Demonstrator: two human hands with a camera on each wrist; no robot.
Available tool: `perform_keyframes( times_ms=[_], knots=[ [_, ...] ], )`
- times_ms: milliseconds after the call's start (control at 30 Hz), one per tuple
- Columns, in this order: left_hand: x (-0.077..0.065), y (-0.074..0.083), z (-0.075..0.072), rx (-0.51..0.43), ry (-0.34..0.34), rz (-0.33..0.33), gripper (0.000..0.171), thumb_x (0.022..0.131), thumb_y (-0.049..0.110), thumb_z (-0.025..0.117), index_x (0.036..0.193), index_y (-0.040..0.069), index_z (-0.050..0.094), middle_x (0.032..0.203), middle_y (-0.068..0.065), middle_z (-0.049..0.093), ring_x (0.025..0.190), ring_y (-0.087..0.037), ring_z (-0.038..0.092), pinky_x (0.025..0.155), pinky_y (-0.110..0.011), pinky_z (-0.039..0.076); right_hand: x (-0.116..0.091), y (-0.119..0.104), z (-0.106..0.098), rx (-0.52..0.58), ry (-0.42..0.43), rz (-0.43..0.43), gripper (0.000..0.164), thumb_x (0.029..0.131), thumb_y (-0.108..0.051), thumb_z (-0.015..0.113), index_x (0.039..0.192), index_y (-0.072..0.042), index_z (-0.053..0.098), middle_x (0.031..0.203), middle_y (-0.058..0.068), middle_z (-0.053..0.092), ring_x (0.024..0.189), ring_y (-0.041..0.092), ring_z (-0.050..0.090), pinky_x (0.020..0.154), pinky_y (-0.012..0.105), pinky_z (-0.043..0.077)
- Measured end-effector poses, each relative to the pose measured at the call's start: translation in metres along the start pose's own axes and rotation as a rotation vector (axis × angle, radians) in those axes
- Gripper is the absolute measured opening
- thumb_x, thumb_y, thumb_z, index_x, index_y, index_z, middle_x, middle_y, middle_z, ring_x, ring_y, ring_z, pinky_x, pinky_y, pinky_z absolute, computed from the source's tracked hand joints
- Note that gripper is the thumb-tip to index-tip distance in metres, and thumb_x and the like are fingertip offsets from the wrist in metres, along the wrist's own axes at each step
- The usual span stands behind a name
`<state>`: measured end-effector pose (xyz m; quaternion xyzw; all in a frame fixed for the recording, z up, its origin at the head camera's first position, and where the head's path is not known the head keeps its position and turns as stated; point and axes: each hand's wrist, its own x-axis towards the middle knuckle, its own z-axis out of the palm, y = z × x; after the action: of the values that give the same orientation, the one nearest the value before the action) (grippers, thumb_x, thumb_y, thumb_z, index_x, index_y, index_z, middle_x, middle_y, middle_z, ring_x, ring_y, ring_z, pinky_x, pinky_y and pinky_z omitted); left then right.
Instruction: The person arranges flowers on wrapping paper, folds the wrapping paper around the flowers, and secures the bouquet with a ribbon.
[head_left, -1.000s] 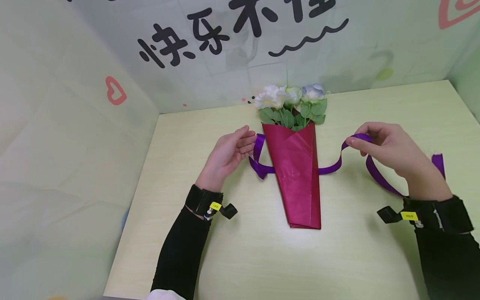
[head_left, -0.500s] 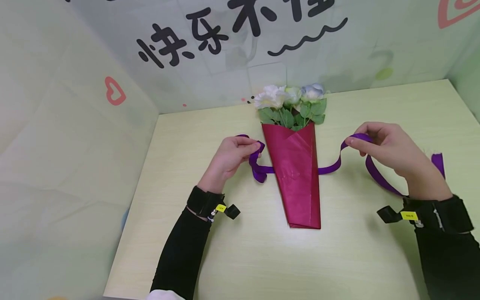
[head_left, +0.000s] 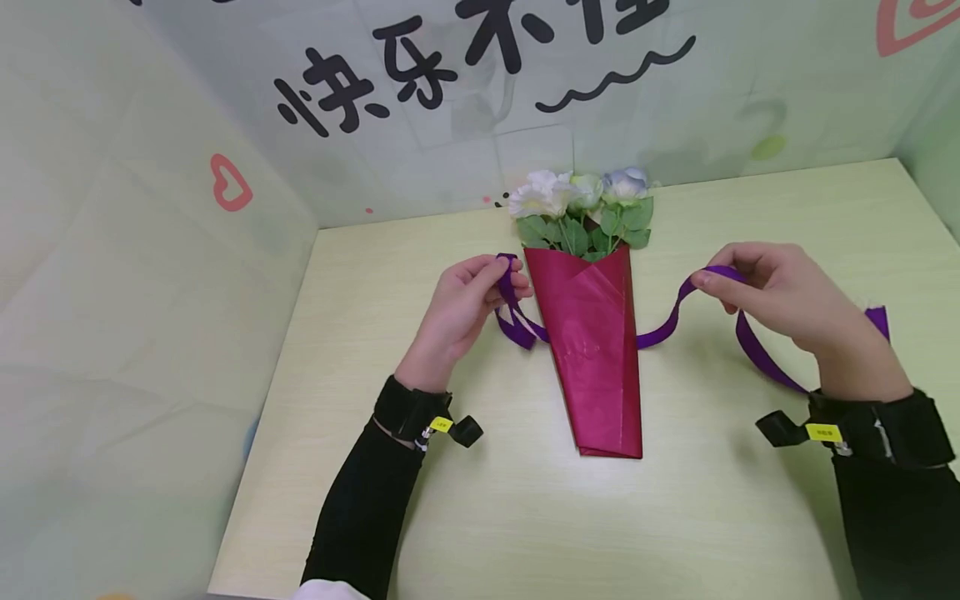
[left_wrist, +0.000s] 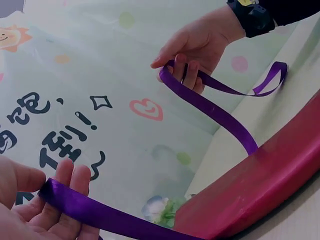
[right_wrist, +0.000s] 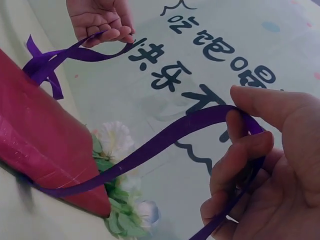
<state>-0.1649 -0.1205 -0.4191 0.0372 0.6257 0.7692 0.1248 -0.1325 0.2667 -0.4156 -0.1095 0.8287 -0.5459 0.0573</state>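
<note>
A bouquet wrapped in dark red paper (head_left: pixel 592 358) lies on the table, its white and pale blue flowers (head_left: pixel 547 196) toward the wall. Under the wrapper runs a purple ribbon (head_left: pixel 658 336), with the stretch beneath the paper hidden. To the left of the bouquet my left hand (head_left: pixel 457 312) pinches the ribbon between thumb and fingers, raised off the table. My right hand (head_left: pixel 795 296) pinches the other side of the ribbon at the right, where it arches over the fingers, as the right wrist view shows. A loose ribbon end (head_left: pixel 877 321) shows behind the right wrist.
The pale wooden table (head_left: pixel 487 517) is bounded by a printed back wall (head_left: pixel 450 158) and a side wall (head_left: pixel 135 333) at the left. Black camera straps sit on both wrists.
My left hand has gone from loosely spread fingers beside the ribbon to pinching it, then lifted it slightly away from the table. The right hand has barely moved.
</note>
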Motion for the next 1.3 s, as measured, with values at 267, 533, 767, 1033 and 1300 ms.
perform_keyframes(
  times_ms=[267,533,767,1033,1300],
  knots=[
    [-0.008,0.025,0.032,0.091,0.039,0.116,0.022,0.113,0.012,0.062,0.121,-0.005,0.075,0.099,-0.012,0.081,0.091,-0.022,0.081,0.099,-0.041,0.062,0.009,-0.037,-0.005,-0.049,-0.008,-0.026,0.007,0.103,-0.01,0.078,0.108,-0.007,0.078,0.081,0.005,0.065,0.074,0.023,0.054,0.062,0.032,0.042],
    [0.0,0.041,0.067,0.227,-0.033,0.116,0.025,0.111,0.008,0.065,0.131,-0.005,0.072,0.104,-0.016,0.08,0.095,-0.021,0.078,0.093,-0.034,0.063,0.034,-0.071,0.001,-0.067,-0.025,-0.145,0.008,0.101,-0.014,0.08,0.106,-0.008,0.079,0.084,0.007,0.068,0.073,0.022,0.055,0.061,0.03,0.043],
    [0.002,0.039,0.087,0.631,-0.198,0.196,0.023,0.103,0.023,0.078,0.117,0.006,0.073,0.093,-0.006,0.072,0.084,-0.02,0.065,0.069,-0.028,0.049,0.038,-0.08,0.022,-0.11,-0.073,-0.38,0.014,0.095,0.004,0.076,0.104,-0.006,0.076,0.075,0.004,0.057,0.064,0.018,0.048,0.051,0.03,0.036],
    [-0.005,0.028,0.101,0.877,-0.323,0.315,0.018,0.111,0.026,0.066,0.101,0.012,0.073,0.072,-0.003,0.054,0.061,-0.013,0.047,0.058,-0.026,0.036,0.023,-0.077,0.038,-0.2,0.033,-0.395,0.015,0.094,-0.006,0.084,0.107,-0.011,0.078,0.078,-0.002,0.064,0.063,0.016,0.052,0.056,0.025,0.042],
    [-0.003,0.025,0.099,0.742,-0.479,0.248,0.028,0.113,0.016,0.061,0.087,0.009,0.069,0.075,-0.004,0.068,0.063,-0.016,0.059,0.056,-0.026,0.042,0.023,-0.068,0.042,-0.274,0.326,-0.303,0.041,0.084,-0.001,0.086,0.114,0.003,0.059,0.104,0.015,0.054,0.092,0.018,0.047,0.073,0.028,0.038]
  ],
)
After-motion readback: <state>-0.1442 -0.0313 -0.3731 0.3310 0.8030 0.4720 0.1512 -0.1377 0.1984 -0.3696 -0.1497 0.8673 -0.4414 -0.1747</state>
